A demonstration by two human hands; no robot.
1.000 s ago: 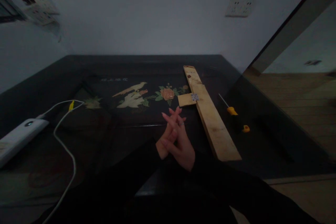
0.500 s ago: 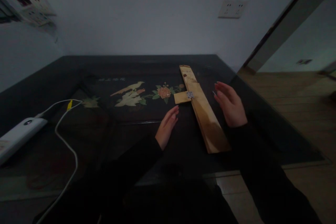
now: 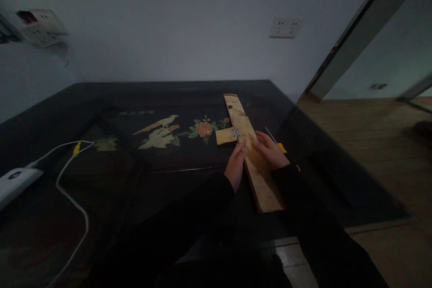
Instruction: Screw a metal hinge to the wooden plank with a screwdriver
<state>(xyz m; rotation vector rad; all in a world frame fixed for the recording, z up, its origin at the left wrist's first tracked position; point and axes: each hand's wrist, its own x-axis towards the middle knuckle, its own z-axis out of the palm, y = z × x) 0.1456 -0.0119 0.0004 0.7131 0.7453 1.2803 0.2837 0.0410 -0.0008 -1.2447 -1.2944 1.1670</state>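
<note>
A long wooden board (image 3: 241,121) lies slanted on the dark table. A short wooden piece (image 3: 225,136) sticks out from its left side, with a small pale metal plate (image 3: 235,132), dotted with holes, at the joint. My left hand (image 3: 235,166) is closed on the board's left edge, fingertips just below the plate. Across from it, my right hand (image 3: 272,150) has its fingers bent over the right edge; its thumb is hard to make out. Beside the right hand lies a screwdriver with a thin shaft and a yellow handle (image 3: 282,147), partly hidden by that hand.
The dark table (image 3: 182,189) carries an inlaid bird-and-flower picture (image 3: 204,129). At the left are a white power bank (image 3: 18,184) and a white cable (image 3: 72,198) with a yellow tag (image 3: 77,147). A wall socket (image 3: 285,28) sits above the table's back edge.
Both hands have come inward from either side of the board onto its edges. The view has shifted slightly; the board seems to lie in the same place on the table.
</note>
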